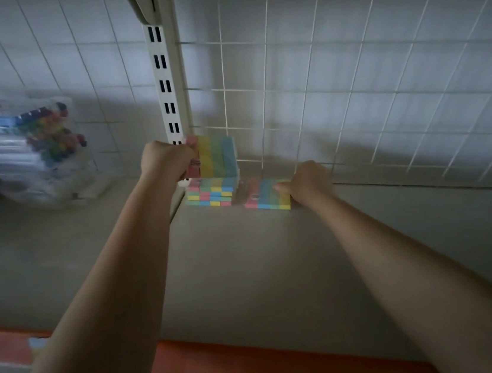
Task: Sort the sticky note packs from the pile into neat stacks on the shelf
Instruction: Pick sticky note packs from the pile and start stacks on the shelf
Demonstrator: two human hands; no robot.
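Left hand (164,160) gripped a pastel-striped pack (216,158) upright above the stack (211,194) at the shelf (248,263) back, against the wire grid (349,80). Right hand (309,183), fingers curled, pinched a second pack (266,196) lying flat beside the stack. Open shelf lay toward the orange edge (260,361).

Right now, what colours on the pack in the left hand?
Pack in left hand: stripes of pink, yellow, green, blue. Head view, the only one.
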